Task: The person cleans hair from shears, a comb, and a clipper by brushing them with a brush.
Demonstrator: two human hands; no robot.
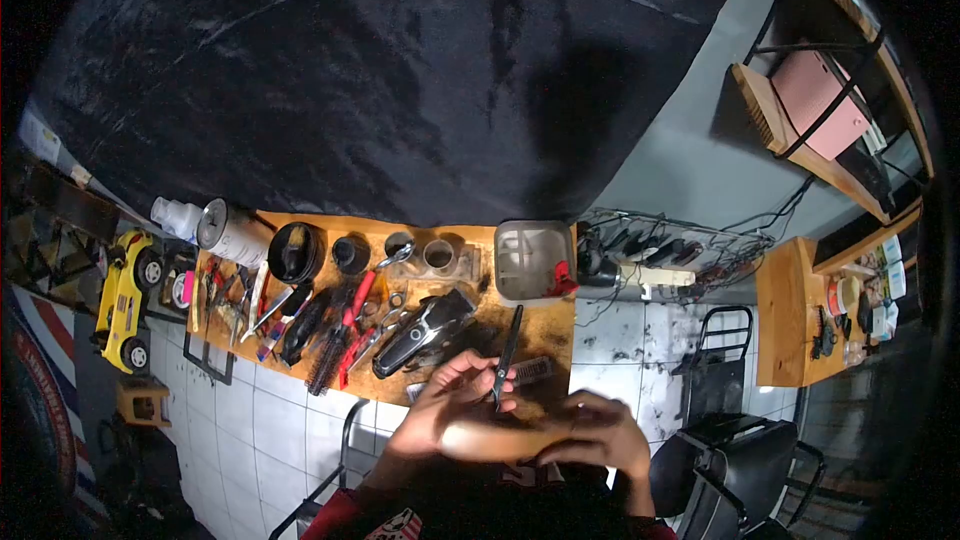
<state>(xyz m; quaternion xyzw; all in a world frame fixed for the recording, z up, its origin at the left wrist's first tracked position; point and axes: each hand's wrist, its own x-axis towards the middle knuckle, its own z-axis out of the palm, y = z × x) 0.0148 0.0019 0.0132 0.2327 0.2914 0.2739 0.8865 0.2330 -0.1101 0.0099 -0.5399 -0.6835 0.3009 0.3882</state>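
Note:
My left hand (452, 402) is raised over the front edge of a wooden shelf (555, 325), with its fingers closed on a slim black tool (509, 348), either scissors or a comb, that points up and away. My right hand (597, 437) sits just to the right and lower. Its fingers are curled against the heel of my left hand, and its back faces me, so whatever lies inside it is hidden. A black hair clipper (424, 330) lies on the shelf just left of the slim tool. A small black comb (536, 370) lies beside my left fingers.
The shelf also holds a round brush (329, 353), red-handled tools (352, 312), scissors (385, 320), jars (438, 255), a grey tub (530, 258), a white can (232, 233) and a yellow toy car (124, 298). A dark cloth (400, 70) hangs above. A black chair (738, 460) stands at the lower right, and cables (690, 252) run along the wall.

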